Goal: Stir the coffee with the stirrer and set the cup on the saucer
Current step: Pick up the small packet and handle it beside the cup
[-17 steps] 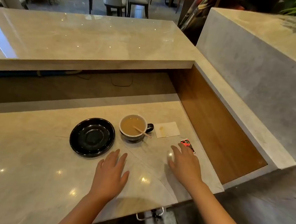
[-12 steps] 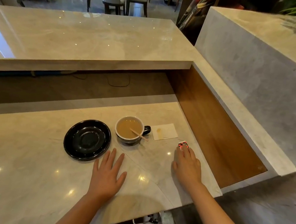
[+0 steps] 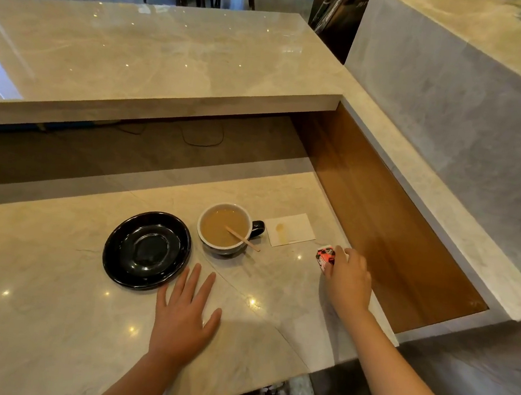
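A dark cup (image 3: 215, 248) with a white inside, full of milky coffee, stands on the marble counter, its handle (image 3: 258, 226) pointing right. A wooden stirrer (image 3: 243, 239) leans in it, sticking out over the near right rim. An empty black saucer (image 3: 147, 249) lies just left of the cup, not touching it. My left hand (image 3: 184, 314) rests flat on the counter, fingers apart, just in front of the saucer and cup. Well right of the cup, my right hand (image 3: 348, 280) has its fingers curled around a small red packet (image 3: 325, 257).
A white napkin (image 3: 291, 232) with a brown stain lies right of the cup's handle. A wooden side wall (image 3: 379, 216) closes the counter on the right. A raised marble bar top (image 3: 171, 59) overhangs the back. The counter's front edge (image 3: 265, 387) is near my arms.
My right hand slid right and forward from lying flat to gripping the red packet near the wall. The left hand stayed flat on the counter. Cup, stirrer and saucer have not moved.
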Available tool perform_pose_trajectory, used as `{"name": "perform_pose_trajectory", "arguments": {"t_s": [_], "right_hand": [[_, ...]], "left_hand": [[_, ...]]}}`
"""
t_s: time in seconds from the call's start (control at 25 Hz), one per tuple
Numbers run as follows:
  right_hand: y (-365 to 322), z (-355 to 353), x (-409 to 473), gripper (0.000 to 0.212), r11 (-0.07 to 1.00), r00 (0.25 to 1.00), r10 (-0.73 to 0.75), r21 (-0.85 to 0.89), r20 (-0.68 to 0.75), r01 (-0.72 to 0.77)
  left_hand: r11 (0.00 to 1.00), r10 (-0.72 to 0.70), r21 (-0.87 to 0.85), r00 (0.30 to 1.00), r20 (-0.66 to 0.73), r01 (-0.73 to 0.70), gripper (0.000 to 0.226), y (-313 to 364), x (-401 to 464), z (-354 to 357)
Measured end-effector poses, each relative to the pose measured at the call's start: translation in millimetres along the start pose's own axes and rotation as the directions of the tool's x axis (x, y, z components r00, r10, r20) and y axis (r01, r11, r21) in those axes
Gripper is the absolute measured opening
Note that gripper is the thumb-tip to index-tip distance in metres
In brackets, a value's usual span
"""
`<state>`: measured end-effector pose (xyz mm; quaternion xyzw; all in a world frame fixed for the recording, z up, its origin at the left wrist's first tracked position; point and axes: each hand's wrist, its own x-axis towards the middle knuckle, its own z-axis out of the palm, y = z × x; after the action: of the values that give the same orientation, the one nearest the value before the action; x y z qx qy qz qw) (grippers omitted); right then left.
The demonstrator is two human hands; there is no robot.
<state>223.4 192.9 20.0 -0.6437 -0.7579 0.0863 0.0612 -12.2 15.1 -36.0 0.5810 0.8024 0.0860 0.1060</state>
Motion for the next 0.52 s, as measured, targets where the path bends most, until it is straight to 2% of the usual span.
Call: {"name": "perform_pose_trajectory", "arguments": {"t_s": [0.08,0.2,0.4,0.52], "right_hand": [[-0.3,0.5,7.1,0.035,0.997,0.997,0.056,-0.053,0.055,-0.053],[-1.4,-0.6,11.4,0.032,0.991,0.986,0.134,0.004,0.098,-0.135],[-2.9,-0.1,9.8,0.037,0.926,0.960,0.247,0.259,0.129,-0.273],[-2.4,2.7,3.2,0.030,0.796,0.943,0.290,0.506,0.165,-0.333]], "left_hand": [[1.000,0.005,-0.022,1.000,-0.002,-0.005,0.069,-0.1,0.1,-0.4],[0.999,0.005,-0.036,1.000,0.003,-0.005,0.069,-0.2,0.7,-1.7],[1.000,0.002,-0.012,1.000,0.011,-0.001,0.069,-0.3,0.0,-3.3],[0.999,0.005,-0.047,1.000,-0.002,-0.005,0.069,-0.4,-0.1,-3.9]]}}
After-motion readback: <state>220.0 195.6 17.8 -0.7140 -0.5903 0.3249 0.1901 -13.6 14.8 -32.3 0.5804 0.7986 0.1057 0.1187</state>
